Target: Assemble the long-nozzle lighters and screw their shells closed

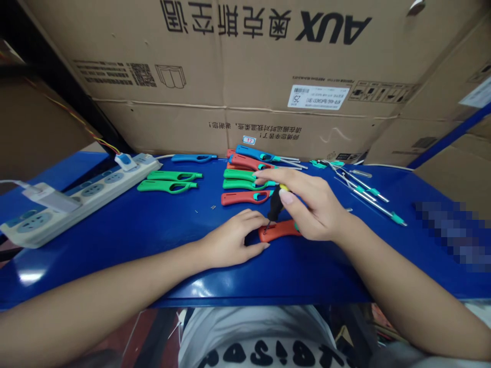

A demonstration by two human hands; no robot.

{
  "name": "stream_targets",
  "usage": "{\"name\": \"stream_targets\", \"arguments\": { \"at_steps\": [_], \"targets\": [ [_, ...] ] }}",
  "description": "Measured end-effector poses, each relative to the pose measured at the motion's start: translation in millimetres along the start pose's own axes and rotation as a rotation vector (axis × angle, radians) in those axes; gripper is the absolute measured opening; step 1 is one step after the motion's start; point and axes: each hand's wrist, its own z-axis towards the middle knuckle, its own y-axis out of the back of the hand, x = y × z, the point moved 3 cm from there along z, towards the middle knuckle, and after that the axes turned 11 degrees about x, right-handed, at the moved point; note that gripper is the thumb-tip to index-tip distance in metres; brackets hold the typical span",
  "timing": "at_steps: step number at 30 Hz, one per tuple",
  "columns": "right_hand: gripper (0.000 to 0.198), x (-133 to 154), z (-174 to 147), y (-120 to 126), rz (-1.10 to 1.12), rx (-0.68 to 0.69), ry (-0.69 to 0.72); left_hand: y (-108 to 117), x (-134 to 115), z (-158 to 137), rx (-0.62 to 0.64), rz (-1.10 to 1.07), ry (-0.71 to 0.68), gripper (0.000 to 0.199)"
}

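Note:
My right hand (314,204) is closed round a small screwdriver (275,207) with a black and yellow handle. The screwdriver stands tilted, its tip at the left end of an orange gas lighter (283,231) lying on the table. My left hand (232,240) pinches that same end between thumb and fingers. My right hand covers the lighter's other end. Just behind lie a red lighter (245,198) and two green lighters (240,184) side by side. Further back, a blue lighter (251,152) and red ones are piled with their metal tubes pointing right.
Green handle shells (166,186) and a blue shell (194,158) lie left. Tiny screws (213,207) are near my left hand. A white power strip (92,191) runs along the left. Metal tubes with teal parts (368,197) lie right. A cardboard wall (238,66) closes the back of the blue table (161,276).

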Motion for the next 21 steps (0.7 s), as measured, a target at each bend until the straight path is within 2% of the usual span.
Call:
{"name": "stream_targets", "arguments": {
  "at_steps": [2, 5, 8, 10, 13, 15, 19, 21],
  "targets": [
    [0.035, 0.4, 1.2, 0.6, 0.045, 0.02, -0.031, 1.1, -1.7, 0.5, 0.003, -0.003, 0.004, 0.039],
    [0.017, -0.8, 1.3, 1.7, -0.011, -0.026, -0.063, 1.3, -2.7, 0.5, 0.017, -0.001, 0.003, 0.045],
    [0.024, -2.1, -0.4, 2.0, -0.102, -0.081, -0.062, 0.8, -2.3, 0.0, 0.03, -0.003, 0.003, 0.051],
    [0.021, -1.5, -0.9, 1.0, -0.066, -0.044, -0.053, 1.1, -2.0, -0.4, 0.025, -0.01, 0.012, 0.048],
    [0.037, 0.9, -0.1, -0.6, 0.111, 0.073, -0.066, 1.9, -2.1, -0.8, 0.014, -0.02, 0.01, 0.044],
    [0.04, 2.0, 0.5, -0.6, 0.159, 0.102, -0.079, 2.2, -2.2, -0.9, 0.012, -0.021, 0.005, 0.044],
    [0.017, 0.6, -0.4, 0.7, -0.076, -0.022, -0.09, 1.8, -1.7, -0.3, 0.017, -0.015, 0.012, 0.048],
    [0.021, -1.1, -1.1, -0.5, -0.17, -0.061, -0.098, 1.8, -1.6, -0.1, 0.019, -0.014, 0.014, 0.047]
  ]
}}
